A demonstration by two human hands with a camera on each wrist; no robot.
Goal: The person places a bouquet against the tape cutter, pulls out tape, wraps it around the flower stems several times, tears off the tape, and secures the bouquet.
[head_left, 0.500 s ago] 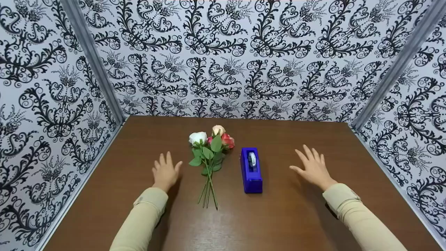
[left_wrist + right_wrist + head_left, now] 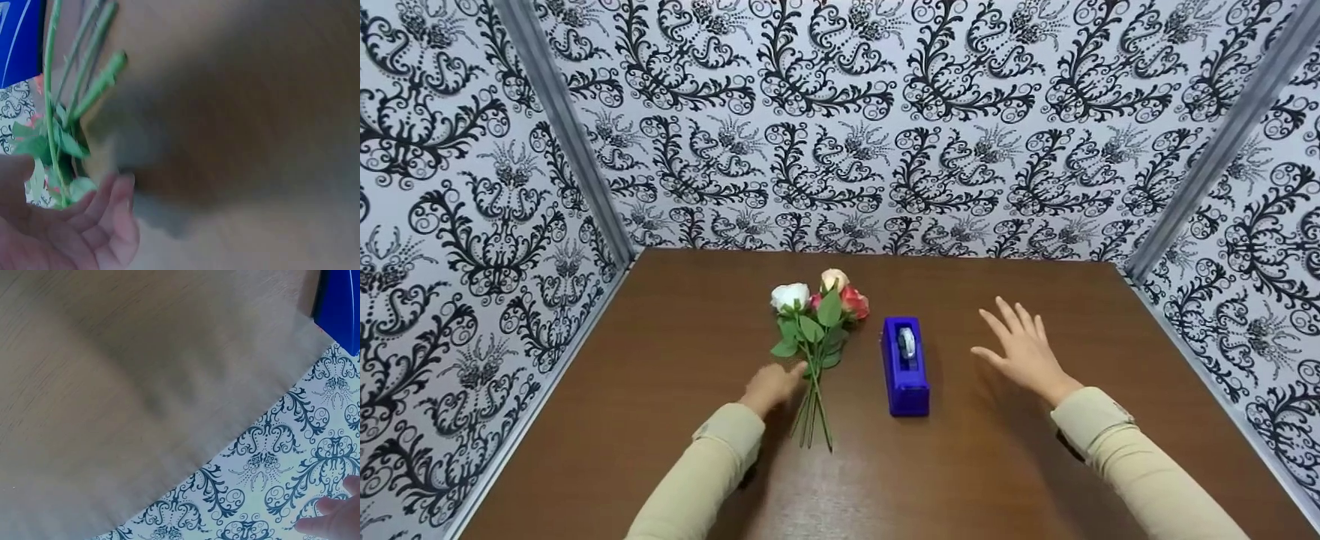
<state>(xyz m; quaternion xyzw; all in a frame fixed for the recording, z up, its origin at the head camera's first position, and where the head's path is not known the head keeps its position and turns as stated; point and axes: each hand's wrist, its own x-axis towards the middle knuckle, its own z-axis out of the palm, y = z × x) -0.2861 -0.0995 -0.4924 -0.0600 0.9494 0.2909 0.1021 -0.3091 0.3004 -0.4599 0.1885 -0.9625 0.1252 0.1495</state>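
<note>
A small bunch of roses with a white rose (image 2: pixel 790 297), a peach one and red-pink ones lies on the table, blooms toward the back wall. Beside its crossed green stems (image 2: pixel 819 405) is my left hand (image 2: pixel 772 387), its thumb tip near the stems below the leaves. In the left wrist view my left fingers (image 2: pixel 115 225) bend loosely, with a gap toward the thumb; no grip on the stems is visible. A blue tape dispenser (image 2: pixel 907 375) stands right of the flowers. My right hand (image 2: pixel 1024 358) hovers to its right, fingers spread, holding nothing.
The brown table (image 2: pixel 697 300) ends at a back wall (image 2: pixel 840 150) covered in black-and-white scroll pattern. Patterned side walls rise at left and right, with grey metal posts (image 2: pixel 570 127) at the corners.
My left hand has moved right to the flower stems, its spread fingers now bending. The right hand has shifted slightly up and left. Flowers and tape dispenser lie as before.
</note>
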